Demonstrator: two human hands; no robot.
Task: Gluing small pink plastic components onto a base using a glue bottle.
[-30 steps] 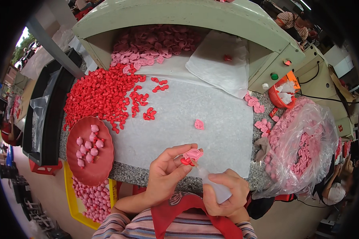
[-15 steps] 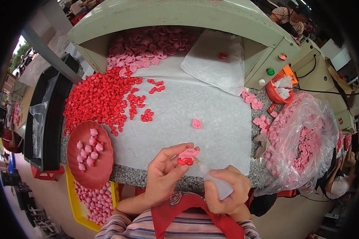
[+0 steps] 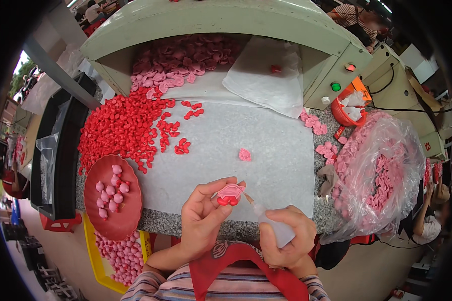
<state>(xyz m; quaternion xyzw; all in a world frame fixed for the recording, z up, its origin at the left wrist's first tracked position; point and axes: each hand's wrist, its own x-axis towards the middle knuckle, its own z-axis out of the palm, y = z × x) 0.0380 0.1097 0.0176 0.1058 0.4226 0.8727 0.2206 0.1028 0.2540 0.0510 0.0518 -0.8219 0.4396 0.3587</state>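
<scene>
Pale green machine: across the back, a person in stripes beyond.
Worktop: speckled grey, near edge close to me.
White sheet: red pieces at left; the middle gives me reach around one pink piece.
My left hand: pinching a pink-and-red piece above the sheet's near edge.
My right hand: wrapped around a squeeze bottle, nozzle just beside that piece.

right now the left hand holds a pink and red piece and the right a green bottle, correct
No: the bottle in the right hand is whitish, not green, as the head view shows. The left hand holds the pink and red piece.
</scene>
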